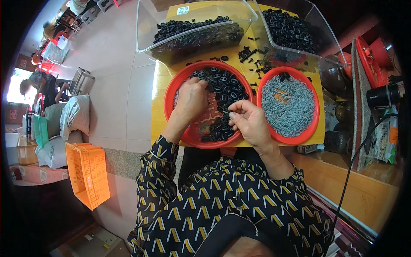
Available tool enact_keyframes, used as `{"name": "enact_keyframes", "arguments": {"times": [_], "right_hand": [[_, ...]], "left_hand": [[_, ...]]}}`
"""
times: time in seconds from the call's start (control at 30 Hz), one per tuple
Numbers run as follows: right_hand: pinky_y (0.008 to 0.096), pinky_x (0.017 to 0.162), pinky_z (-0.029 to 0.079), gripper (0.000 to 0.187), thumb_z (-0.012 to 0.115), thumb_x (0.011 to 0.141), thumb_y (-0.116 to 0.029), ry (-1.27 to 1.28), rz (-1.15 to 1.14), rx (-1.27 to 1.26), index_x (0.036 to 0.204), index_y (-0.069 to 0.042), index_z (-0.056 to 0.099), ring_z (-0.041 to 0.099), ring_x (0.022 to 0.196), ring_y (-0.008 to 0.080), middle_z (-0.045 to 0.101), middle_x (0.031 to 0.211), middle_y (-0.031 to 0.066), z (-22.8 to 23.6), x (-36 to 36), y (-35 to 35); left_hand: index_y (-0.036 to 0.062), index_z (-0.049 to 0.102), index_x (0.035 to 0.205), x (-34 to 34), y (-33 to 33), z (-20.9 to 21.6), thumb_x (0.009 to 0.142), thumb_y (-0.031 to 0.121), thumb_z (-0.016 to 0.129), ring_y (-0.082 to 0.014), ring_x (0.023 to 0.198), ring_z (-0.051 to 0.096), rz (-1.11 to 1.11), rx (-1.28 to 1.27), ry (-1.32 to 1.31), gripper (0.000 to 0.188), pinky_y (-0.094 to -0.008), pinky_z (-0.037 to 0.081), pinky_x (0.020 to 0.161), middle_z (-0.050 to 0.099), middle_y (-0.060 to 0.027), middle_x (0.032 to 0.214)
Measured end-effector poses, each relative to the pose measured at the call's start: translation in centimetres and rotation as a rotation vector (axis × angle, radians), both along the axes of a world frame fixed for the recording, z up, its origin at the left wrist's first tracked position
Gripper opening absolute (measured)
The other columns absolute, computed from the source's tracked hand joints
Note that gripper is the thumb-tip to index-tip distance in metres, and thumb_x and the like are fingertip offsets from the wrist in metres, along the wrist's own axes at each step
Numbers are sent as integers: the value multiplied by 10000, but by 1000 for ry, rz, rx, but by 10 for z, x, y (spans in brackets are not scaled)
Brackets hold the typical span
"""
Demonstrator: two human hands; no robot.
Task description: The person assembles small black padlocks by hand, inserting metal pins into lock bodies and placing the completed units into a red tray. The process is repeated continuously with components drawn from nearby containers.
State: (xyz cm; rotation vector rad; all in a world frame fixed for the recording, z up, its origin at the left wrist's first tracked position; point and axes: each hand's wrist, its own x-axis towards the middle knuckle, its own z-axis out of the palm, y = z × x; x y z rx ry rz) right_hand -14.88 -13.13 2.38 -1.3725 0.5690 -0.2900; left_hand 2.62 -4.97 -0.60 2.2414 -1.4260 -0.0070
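A round red tray (169, 88) lies in front of me, with many small black oval plastic parts (231, 88) heaped along its right side. My left hand (192, 97) is closed over the tray's left part, its fingertips down by the black parts; whatever it holds is hidden. Over the tray's right rim my right hand (249, 120) pinches thumb and forefinger together, on something too small to name. Close to its right stands a smaller red oval tray (317, 107), filled with small silvery screws (287, 109).
Two clear plastic bins (143, 25) (332, 36) of black parts stand at the yellow tabletop's (160, 120) far side. Loose black pieces (247, 53) lie between bins and trays. An orange crate (89, 175) sits at left; a black cable (349, 171) runs down the right. Another person (43, 88) is far left.
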Motion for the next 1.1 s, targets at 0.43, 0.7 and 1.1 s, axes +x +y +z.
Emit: {"name": "enact_keyframes", "arguments": {"times": [0.43,0.7,1.1], "right_hand": [[198,585,465,95,497,827,-40,-198,79,231,900,20,509,557,682,96,551,774,51,-2,10,4],[197,524,446,105,507,823,-53,-84,108,171,902,16,514,532,633,72,544,779,32,6,17,13],[151,473,416,77,562,789,-38,-16,69,-7,849,-5,527,509,553,32,533,691,-3,11,16,15]], "left_hand": [[-32,519,1066,-41,50,11,814,-37,487,-136,758,556,76,-700,1769,254,-292,502,727,555,-61,877],[19,529,1070,-58,61,12,813,19,534,-115,719,554,53,-708,1882,257,-220,444,604,571,-36,856],[0,548,1052,-63,63,12,801,17,556,-97,702,551,74,-698,1766,253,-205,450,590,583,-36,839]]}}
